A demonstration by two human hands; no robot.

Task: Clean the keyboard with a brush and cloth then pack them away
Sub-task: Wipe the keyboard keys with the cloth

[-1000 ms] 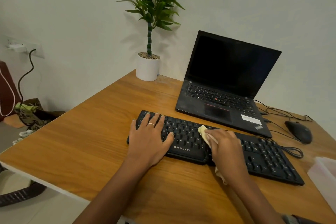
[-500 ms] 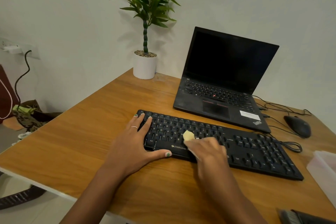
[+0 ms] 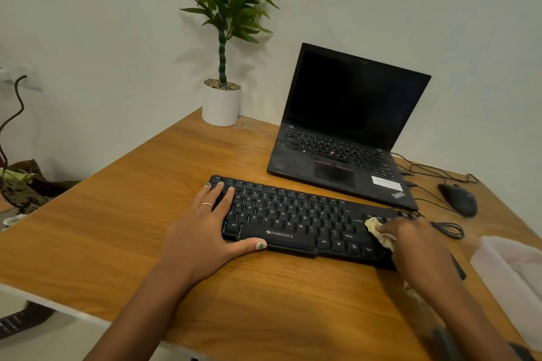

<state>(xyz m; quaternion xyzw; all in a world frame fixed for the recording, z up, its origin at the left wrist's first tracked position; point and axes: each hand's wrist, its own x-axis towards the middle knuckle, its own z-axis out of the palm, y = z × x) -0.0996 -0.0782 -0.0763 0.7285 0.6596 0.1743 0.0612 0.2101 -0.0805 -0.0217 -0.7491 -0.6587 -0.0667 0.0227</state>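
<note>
Cloth on the keys, left hand steadying the board.

The keyboard (image 3: pixel 296 220) lies across the middle of the wooden surface (image 3: pixel 123 214), laptop (image 3: pixel 346 138) just behind at 1 o'clock. Left hand (image 3: pixel 202 231) lies flat on its 9 o'clock end, fingers (image 3: pixel 221 193) straight and slightly spread over the keys, thumb along the front edge. Right hand (image 3: pixel 416 243) presses a yellowish cloth (image 3: pixel 378 231) onto the 3 o'clock end, fingers curled around it. Mouse (image 3: pixel 457 199) at 3 o'clock, plant (image 3: pixel 223 38) at 12.
</note>
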